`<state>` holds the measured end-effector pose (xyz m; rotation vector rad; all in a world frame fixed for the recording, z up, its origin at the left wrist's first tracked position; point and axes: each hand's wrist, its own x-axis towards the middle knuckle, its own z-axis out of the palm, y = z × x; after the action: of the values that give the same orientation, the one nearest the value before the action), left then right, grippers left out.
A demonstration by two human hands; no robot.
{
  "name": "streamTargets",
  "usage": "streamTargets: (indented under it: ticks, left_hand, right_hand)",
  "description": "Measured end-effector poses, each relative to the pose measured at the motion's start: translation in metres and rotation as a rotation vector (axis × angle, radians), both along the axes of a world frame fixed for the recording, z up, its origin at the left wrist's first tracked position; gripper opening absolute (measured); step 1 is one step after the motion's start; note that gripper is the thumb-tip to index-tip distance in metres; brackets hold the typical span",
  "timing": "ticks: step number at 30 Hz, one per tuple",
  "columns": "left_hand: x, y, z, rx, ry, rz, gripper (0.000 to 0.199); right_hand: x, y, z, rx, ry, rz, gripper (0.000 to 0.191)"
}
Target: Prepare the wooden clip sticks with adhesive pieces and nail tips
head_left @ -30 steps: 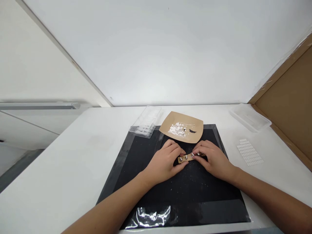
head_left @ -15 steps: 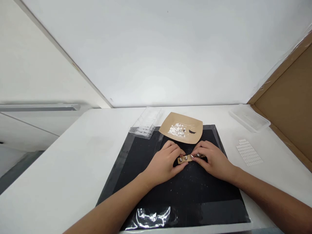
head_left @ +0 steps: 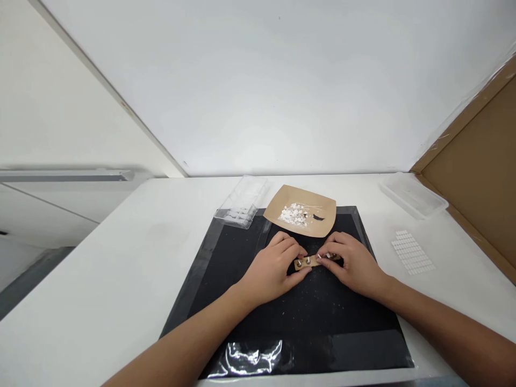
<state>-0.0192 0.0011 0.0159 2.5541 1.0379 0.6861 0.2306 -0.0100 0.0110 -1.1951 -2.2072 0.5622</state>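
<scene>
A short light-brown strip (head_left: 303,264) lies across the black mat, with several small round dark pieces topped by light bits in a row along it. My left hand (head_left: 276,266) is closed on the strip's left end, its thumb along the near edge and fingers along the far edge. Over the strip's right half, my right hand (head_left: 352,263) has thumb and fingertips pinched at one of the small round pieces (head_left: 319,257). Those fingers partly cover the right end of the strip. What the small pieces are is too tiny to tell.
Behind my hands, a brown paper plate (head_left: 274,212) holds white scraps and a dark sliver. A clear compartment box (head_left: 242,201) stands left of it. At the right are a translucent tray (head_left: 415,196) and a sheet of white adhesive dots (head_left: 413,252). The black mat (head_left: 306,317) carries tiny crumbs.
Both hands stay at the strip. The fingers of my right hand have shifted slightly at the small piece, and more of its light top shows. The view has moved very little.
</scene>
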Motion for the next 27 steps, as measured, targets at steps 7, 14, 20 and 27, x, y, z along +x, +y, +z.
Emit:
streamTargets:
  ticks: [7, 14, 20, 27]
  left_hand:
    - [0.001, 0.0, 0.002, -0.003, -0.004, 0.011, 0.016]
    - [0.001, 0.0, 0.001, -0.012, -0.007, 0.01, 0.017]
    - [0.0, 0.0, 0.001, 0.014, -0.019, 0.005, 0.016]
    - [0.0, -0.001, 0.002, -0.01, -0.005, 0.012, 0.016]
  right_hand:
    - [0.001, 0.001, -0.002, -0.013, 0.002, -0.02, 0.005]
    - [0.0, 0.002, -0.003, -0.043, 0.031, -0.028, 0.006]
    - [0.004, 0.001, 0.003, -0.056, 0.044, -0.028, 0.022]
    - [0.011, 0.004, 0.01, -0.037, -0.028, -0.062, 0.011]
